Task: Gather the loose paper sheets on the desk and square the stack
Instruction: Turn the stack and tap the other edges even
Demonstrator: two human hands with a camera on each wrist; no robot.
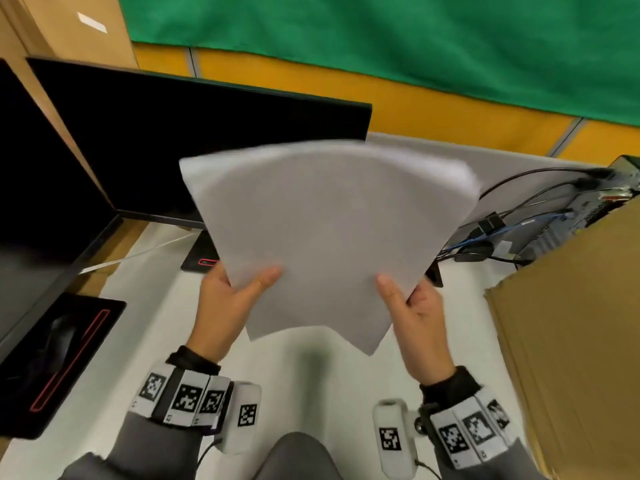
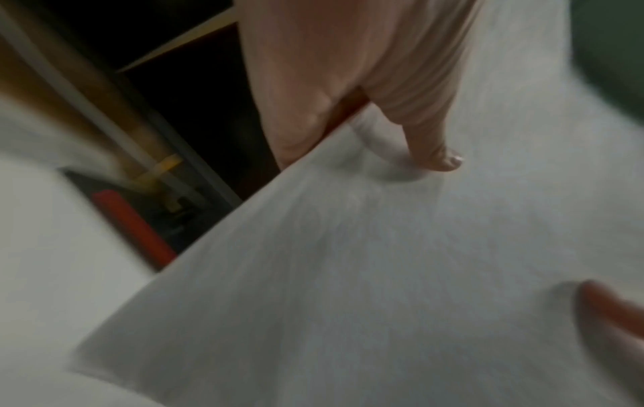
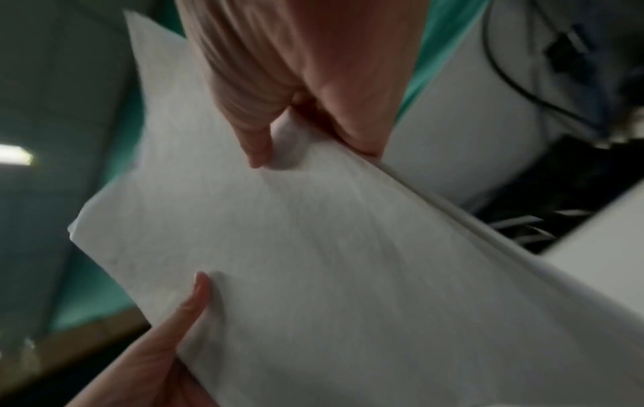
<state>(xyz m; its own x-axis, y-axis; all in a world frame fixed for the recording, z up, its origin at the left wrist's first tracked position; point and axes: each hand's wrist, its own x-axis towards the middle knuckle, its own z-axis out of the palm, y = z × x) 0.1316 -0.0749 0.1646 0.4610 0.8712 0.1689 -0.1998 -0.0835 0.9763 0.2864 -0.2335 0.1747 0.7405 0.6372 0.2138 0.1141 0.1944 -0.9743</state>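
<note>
Now we hold the paper stack [image 1: 329, 233] above the desk [image 1: 311, 375], left hand [image 1: 225, 299] and right hand [image 1: 415, 313] pinching its side edges; beyond our thumbs the light sheets bend easily.

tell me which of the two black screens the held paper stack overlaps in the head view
The right-hand, farther monitor: the paper stack covers its lower right corner. The nearer screen at far left stays clear of it.

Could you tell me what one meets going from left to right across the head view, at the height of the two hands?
Mouse pad → left hand → paper stack → right hand → cardboard box.
</note>
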